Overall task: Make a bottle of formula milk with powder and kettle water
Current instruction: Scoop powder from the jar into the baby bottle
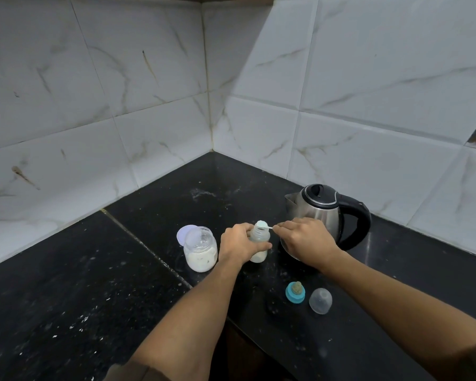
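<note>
Both hands are placed together over the black stone counter (pixel 94 284), near its inner corner. By the left hand (pixel 238 242) the small clear baby bottle (pixel 259 244) is gripped around its body, fingers curled behind and the thumb laid across the front; the bottle is kept upright on the counter, and a low layer of pale contents is seen at its bottom. By the right hand (pixel 304 239) the thin handle of a small white scoop (pixel 262 224) is pinched between thumb and fingertips, the other fingers being loosely curled. The scoop's bowl, filled with pale powder, is held directly above the bottle's open threaded neck.

Just to the left of the bottle an open clear jar (pixel 200 250) is set, about a third filled with white powder, and its round pale lid (pixel 182 234) is laid flat behind it, touching the jar's far side. Just behind the right hand a steel kettle (pixel 324 215) with a black lid and black handle is stood, spout turned leftward. Nearer the camera, a teal screw ring with its teat (pixel 295 292) and a clear domed cap (pixel 320 300) are laid side by side on the counter. Marbled white wall tiles (pixel 149 105) are seen behind on both sides.
</note>
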Demonstrator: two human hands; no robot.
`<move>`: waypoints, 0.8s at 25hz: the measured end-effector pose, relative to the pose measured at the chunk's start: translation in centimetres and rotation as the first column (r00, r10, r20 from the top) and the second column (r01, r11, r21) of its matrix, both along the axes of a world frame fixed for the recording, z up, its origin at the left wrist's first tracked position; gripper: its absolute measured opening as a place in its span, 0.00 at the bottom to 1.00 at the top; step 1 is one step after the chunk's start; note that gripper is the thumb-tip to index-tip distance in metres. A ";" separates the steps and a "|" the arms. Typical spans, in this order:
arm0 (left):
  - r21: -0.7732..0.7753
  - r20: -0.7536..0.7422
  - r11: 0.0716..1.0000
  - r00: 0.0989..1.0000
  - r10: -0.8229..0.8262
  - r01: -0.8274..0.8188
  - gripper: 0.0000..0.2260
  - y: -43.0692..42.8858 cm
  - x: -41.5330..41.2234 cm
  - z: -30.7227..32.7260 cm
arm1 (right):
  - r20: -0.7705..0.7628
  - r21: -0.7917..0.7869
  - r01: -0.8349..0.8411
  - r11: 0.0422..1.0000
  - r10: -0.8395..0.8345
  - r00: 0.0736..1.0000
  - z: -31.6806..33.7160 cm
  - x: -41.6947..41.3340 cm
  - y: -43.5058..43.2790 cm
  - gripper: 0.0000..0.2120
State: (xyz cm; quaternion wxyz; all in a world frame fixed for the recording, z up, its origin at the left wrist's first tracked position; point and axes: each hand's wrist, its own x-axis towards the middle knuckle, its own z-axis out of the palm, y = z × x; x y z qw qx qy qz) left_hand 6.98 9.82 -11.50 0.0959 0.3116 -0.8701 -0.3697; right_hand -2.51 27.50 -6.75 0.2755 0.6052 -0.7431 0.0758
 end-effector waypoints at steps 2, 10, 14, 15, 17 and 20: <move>0.018 -0.001 1.000 1.000 0.000 0.000 0.30 0.0 0.1 -0.2 | 0.094 -0.051 0.043 0.998 -0.038 0.995 0.3 0.0 0.1 0.09; 0.113 0.032 0.993 0.998 -0.049 0.045 0.30 0.9 1.4 -2.1 | 0.776 0.010 0.332 0.943 -0.217 0.593 1.9 -0.8 -1.0 0.06; 0.132 0.054 0.990 0.996 -0.065 0.058 0.35 0.8 1.7 -1.7 | 0.883 0.047 0.320 0.946 -0.189 0.430 2.4 -0.5 -1.3 0.09; 0.128 0.064 0.989 0.994 -0.085 0.076 0.40 0.7 1.8 -1.5 | 0.891 0.046 0.321 0.946 -0.184 0.416 2.6 -0.5 -1.5 0.09; 0.138 0.072 0.984 0.990 -0.125 0.114 0.51 0.5 2.0 -0.9 | 0.914 0.010 0.330 0.944 -0.142 0.380 3.3 -0.4 -1.9 0.09; 0.220 -0.035 0.970 0.995 -0.097 0.102 0.60 -0.2 2.5 0.9 | 0.932 -0.088 0.388 0.917 -0.062 0.358 4.5 -0.4 -2.7 0.09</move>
